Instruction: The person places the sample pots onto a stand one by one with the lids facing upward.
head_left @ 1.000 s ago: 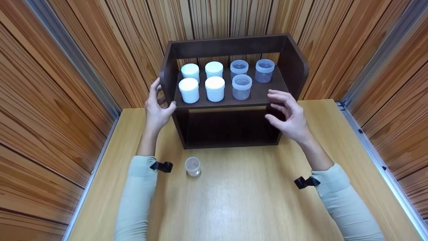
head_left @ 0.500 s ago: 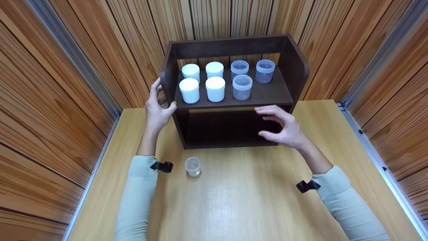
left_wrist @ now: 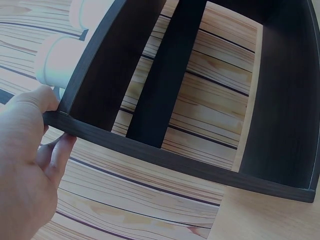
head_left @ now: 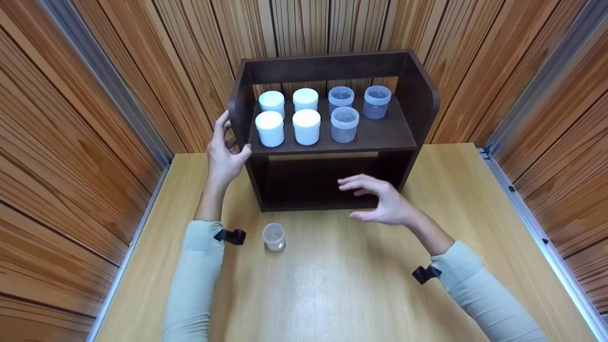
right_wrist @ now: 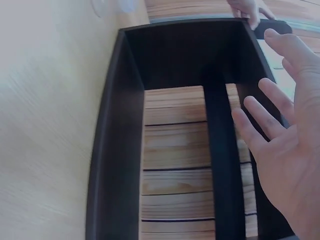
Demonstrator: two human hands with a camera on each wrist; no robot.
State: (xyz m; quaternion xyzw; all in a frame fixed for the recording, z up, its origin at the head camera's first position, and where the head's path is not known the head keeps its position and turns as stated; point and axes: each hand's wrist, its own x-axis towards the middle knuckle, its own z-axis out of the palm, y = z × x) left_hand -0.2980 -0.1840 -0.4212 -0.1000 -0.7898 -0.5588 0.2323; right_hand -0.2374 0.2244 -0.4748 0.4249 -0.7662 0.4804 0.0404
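My left hand (head_left: 224, 161) grips the left side panel of a dark brown two-tier shelf (head_left: 420, 107), thumb at the front edge and fingers behind. The left wrist view shows that hand (left_wrist: 22, 155) pinching the panel where the upper board meets it. White lidded jars (head_left: 270, 130) stand in two rows on the upper board's left half. Beside them are three translucent plastic jars (head_left: 344, 127), two at the back and one in front. My right hand (head_left: 382, 202) hovers before the lower compartment, fingers spread and holding nothing. A small clear cup (head_left: 274, 237) stands on the table.
The wooden table (head_left: 323, 294) reaches forward to wood-plank walls (head_left: 304, 28) on three sides. Metal rails (head_left: 536, 223) run along its sides. The shelf's lower compartment (right_wrist: 175, 55) has an open back with a crossbar.
My right hand has come down and leftward from the shelf's right front corner to in front of the lower compartment. The left hand keeps its hold, and the jars and cup stay put.
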